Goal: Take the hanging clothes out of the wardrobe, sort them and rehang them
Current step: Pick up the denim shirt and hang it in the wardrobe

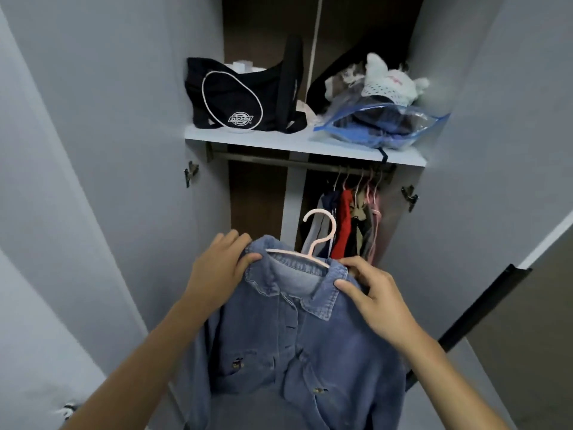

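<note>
Both hands (217, 268) grip denim shirt (297, 336) shoulders (pink hanger (316, 240) inside).

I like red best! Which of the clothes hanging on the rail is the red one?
The red garment hangs second from the left in the bunch, between a dark blue piece and brownish clothes.

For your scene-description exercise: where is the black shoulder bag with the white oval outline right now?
In the head view, the black shoulder bag with the white oval outline stands on the left of the white wardrobe shelf, above the metal rail, beside a clear plastic storage bag.
</note>
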